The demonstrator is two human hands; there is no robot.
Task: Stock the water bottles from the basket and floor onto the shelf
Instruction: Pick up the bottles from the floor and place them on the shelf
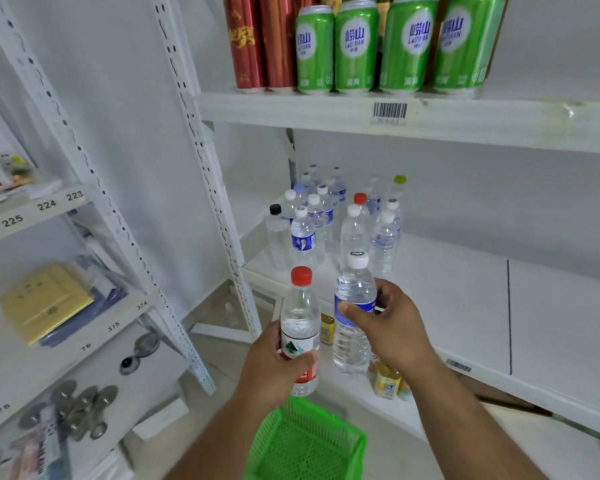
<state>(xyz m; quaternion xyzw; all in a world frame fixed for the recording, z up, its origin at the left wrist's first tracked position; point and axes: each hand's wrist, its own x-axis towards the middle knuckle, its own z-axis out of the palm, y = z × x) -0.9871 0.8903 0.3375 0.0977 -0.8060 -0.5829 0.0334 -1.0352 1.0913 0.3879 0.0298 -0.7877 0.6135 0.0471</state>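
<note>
White metal shelving is filling the view, and a person is standing before it with a bottle in each hand. Their left hand (274, 362) is gripping a red-capped bottle (300, 327) around its label, fingers curled behind and thumb across the front, holding it upright above the far edge of the green basket (309, 445). Their right hand (392, 327) is wrapping around the middle of a white-capped bottle (354, 313), thumb pressing on the blue label, also upright and just beside the first bottle without touching it. Both bottles are hovering in front of the front edge of the middle shelf (465, 306), near its left end. On that shelf, towards the back left corner, a cluster of water bottles (333, 223) is standing upright, most with white caps, one with a black cap, one red and one yellow-green. Above, on the upper shelf (430, 119), green cans (388, 43) are lining the front edge next to red tubes (260, 39). Below the middle shelf, small yellow bottles (387, 379) are showing beside the right forearm
</note>
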